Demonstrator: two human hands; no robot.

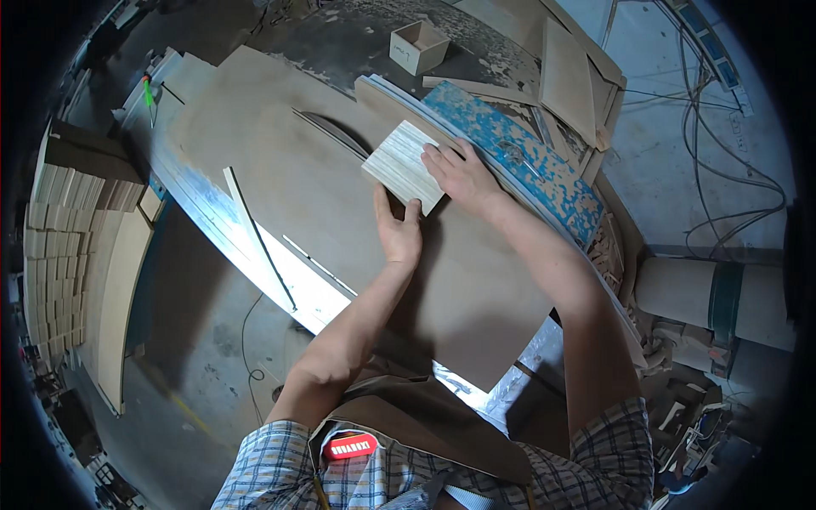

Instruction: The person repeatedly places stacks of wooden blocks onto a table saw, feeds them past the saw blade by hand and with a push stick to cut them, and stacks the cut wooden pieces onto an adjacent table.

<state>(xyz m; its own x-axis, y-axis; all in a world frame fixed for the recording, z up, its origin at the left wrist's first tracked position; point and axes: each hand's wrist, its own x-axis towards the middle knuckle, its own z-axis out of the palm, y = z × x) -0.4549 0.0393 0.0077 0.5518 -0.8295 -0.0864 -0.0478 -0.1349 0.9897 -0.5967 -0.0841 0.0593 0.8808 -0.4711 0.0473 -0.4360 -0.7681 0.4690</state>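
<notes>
A small square wooden panel (405, 163) with pale streaked grain is between my hands, over the brown worktop (280, 178). My left hand (398, 231) grips its near edge, thumb and fingers apart at that edge. Across the panel's right side lie the fingers of my right hand (459, 177), curled a little onto its face. Beyond the panel's far-left corner, a dark curved slot (336, 134) with a thin strip beside it opens in the worktop. A long straight rail (425, 112) runs along the right, close to my right hand.
A blue, worn board (518, 153) with metal bits on it lies beyond the rail. Farther off sit an open wooden box (419, 48) and loose panels (568, 81). Thin strips (259, 238) lie at the left, near a stack of boards (68, 246). Cables (731, 204) trail at the right.
</notes>
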